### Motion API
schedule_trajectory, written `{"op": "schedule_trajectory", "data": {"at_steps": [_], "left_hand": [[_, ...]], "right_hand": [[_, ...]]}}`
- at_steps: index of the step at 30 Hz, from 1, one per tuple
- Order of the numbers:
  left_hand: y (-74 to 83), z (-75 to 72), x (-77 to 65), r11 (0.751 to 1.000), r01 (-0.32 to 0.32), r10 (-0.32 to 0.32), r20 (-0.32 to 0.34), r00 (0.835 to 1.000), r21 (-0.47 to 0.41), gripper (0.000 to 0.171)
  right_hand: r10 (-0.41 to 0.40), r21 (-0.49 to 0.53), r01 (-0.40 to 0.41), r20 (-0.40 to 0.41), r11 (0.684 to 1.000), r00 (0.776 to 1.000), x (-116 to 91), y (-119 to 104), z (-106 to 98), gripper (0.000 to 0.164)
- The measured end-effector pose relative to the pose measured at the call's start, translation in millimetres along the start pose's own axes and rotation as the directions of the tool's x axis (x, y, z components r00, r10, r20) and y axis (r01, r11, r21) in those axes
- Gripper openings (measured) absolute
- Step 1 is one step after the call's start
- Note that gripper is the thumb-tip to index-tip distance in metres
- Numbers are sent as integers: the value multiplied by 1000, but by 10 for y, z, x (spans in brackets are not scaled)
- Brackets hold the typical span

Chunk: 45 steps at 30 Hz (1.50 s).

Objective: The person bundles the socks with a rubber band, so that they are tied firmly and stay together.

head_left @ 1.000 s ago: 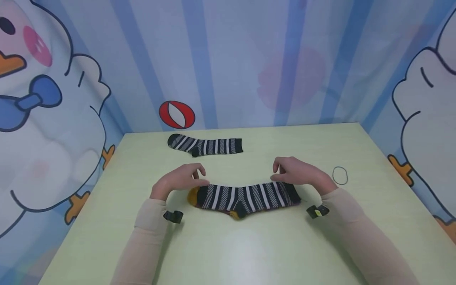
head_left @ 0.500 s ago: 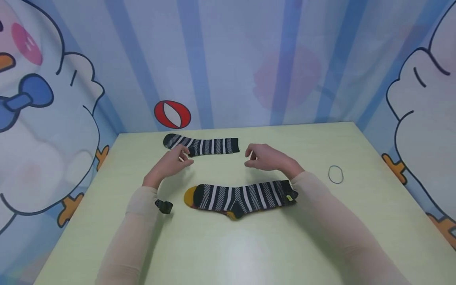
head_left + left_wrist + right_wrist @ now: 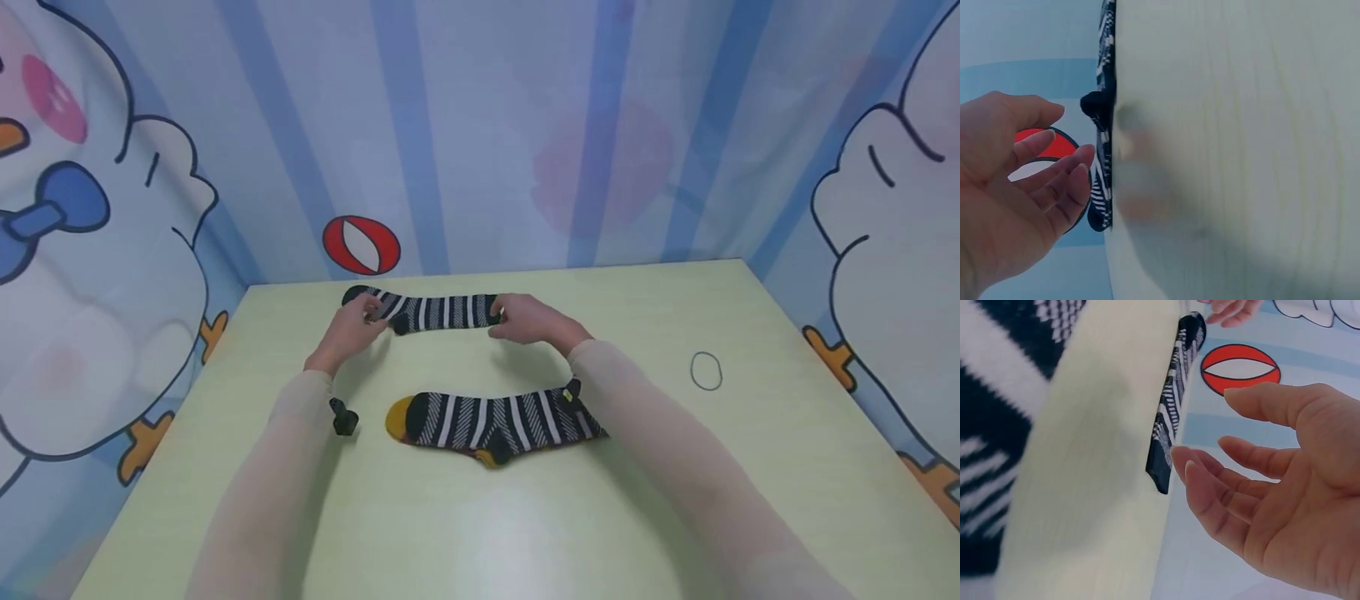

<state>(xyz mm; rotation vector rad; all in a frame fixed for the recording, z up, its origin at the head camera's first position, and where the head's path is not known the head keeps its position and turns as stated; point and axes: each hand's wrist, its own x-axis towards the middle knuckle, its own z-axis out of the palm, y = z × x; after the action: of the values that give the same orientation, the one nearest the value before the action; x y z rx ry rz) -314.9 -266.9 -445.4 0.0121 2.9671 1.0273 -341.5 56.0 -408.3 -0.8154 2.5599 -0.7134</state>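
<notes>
A dark sock with white stripes [image 3: 442,313] lies flat near the table's back edge, toe to the left. Above its toe end is my left hand [image 3: 350,332], fingers loosely bent with a gap to the thumb; in the left wrist view the hand [image 3: 1029,169] holds nothing. My right hand [image 3: 528,320] is at the cuff end, and the right wrist view shows its fingers [image 3: 1222,500] relaxed and apart from the thumb. Closer to me lies a second striped sock [image 3: 472,421], with mustard and reddish fabric showing beneath it; my right forearm covers part of its cuff.
A thin dark loop [image 3: 706,371] lies at the right of the pale table [image 3: 465,533]. Striped cloth walls [image 3: 495,133] with printed cartoon figures rise behind the table and at both sides. A small black camera [image 3: 344,417] sits at my left wrist.
Both hands have moved from the nearer sock forward to the one at the back, the right hand also going left. The socks lie as before, and the view has shifted slightly.
</notes>
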Motion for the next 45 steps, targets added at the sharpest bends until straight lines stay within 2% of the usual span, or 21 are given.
{"op": "schedule_trajectory", "data": {"at_steps": [2, 5, 7, 9, 12, 16, 20, 23, 30, 35, 40, 45], "left_hand": [[-11, 21, 45, 1000, 2, -2, 0, 1000, 6, 45], [-26, 38, 98, 1000, 3, -3, -8, 1000, 15, 46], [-52, 41, 120, 1000, 11, -11, -15, 1000, 28, 47], [-96, 42, 143, 999, 28, -28, -16, 999, 43, 48], [-178, 28, 166, 996, 55, -54, -10, 998, 66, 49], [-256, 1, 200, 996, 61, -61, -7, 998, 59, 47], [-321, -32, 235, 996, 82, -81, -24, 996, 41, 46], [-358, -60, 258, 992, 122, -120, -49, 992, 38, 45], [-396, -96, 300, 981, 186, -180, -87, 980, 64, 44], [-401, -96, 293, 971, 214, -202, -113, 973, 109, 51], [-388, -97, 278, 959, 244, -229, -109, 967, 142, 54], [-371, -118, 255, 953, 256, -242, -98, 965, 160, 48]], "right_hand": [[-17, -38, 16, -15, 999, 1000, 71, -11, 13, 45], [-34, -66, 33, -23, 997, 999, 178, -26, 48, 24], [-37, -76, 34, -34, 997, 999, 242, -30, 89, 18], [-26, -81, 24, -20, 996, 999, 303, -28, 137, 22], [2, -92, -5, -29, 996, 1000, 383, -43, 216, 16], [29, -101, -32, -38, 994, 999, 474, -94, 289, 17], [24, -104, -27, -28, 994, 999, 551, -176, 336, 37], [26, -108, -29, -29, 994, 999, 595, -224, 365, 42], [66, -134, -70, -30, 989, 997, 625, -247, 417, 40], [100, -152, -111, -78, 982, 992, 626, -204, 462, 36], [115, -178, -140, -141, 974, 983, 635, -142, 501, 31], [128, -193, -155, -146, 969, 981, 634, -143, 499, 30]]}}
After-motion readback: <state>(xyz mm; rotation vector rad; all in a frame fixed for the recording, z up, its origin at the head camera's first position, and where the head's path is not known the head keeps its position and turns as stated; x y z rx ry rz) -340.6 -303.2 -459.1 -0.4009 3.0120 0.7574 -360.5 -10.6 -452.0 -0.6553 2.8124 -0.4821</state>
